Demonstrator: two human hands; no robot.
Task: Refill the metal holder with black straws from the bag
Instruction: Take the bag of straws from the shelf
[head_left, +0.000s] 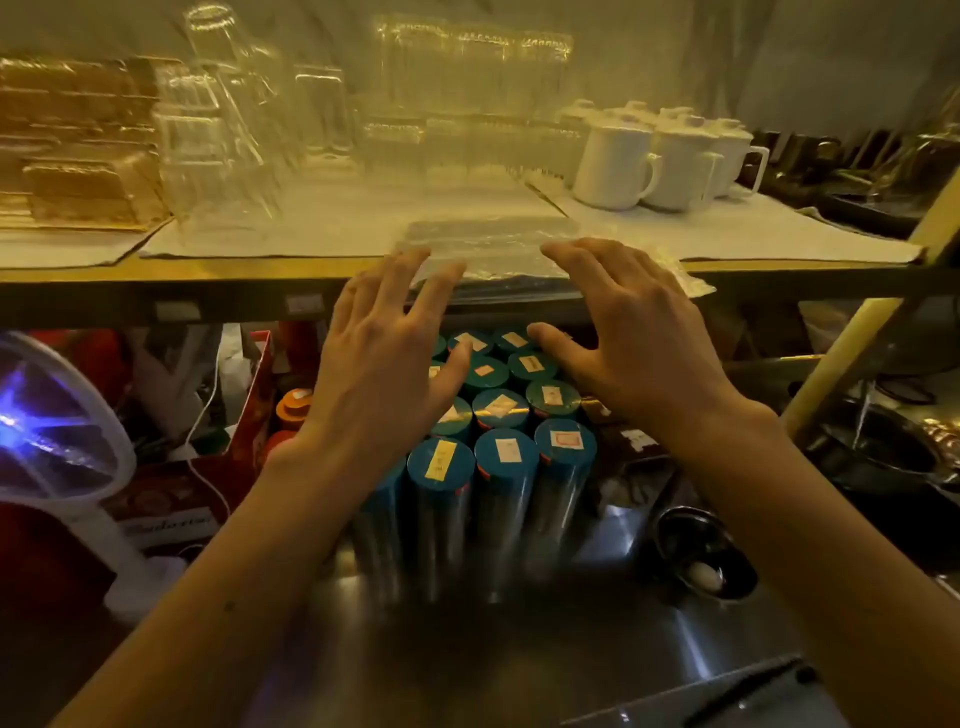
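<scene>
- bag of straws (488, 249): clear plastic, dark contents, blurred; lies flat at the shelf (208, 291) front edge, near side overhanging the lip a little
- left hand (384, 364): released, fingers straight and spread, palm down, just in front of the shelf edge; fingertips overlap the bag's left end
- right hand (628, 343): same, released and spread; fingertips overlap the bag's right end, thumb hangs below the shelf lip
- can't tell if either hand actually presses on the bag; no finger is curled round it
- on the shelf behind the bag: clear glasses (234, 130) to the left, white lidded mugs (670, 156) to the right, all on white liner
- under the shelf: upright block of teal-lidded canisters (498, 457) with paper labels, standing on a steel counter (467, 649), directly beneath both hands
- under the shelf, left: red box (249, 415), white round-headed gadget (52, 431) glowing blue
- under the shelf, right of the canisters: small metal bowl (701, 561) holding something white
</scene>
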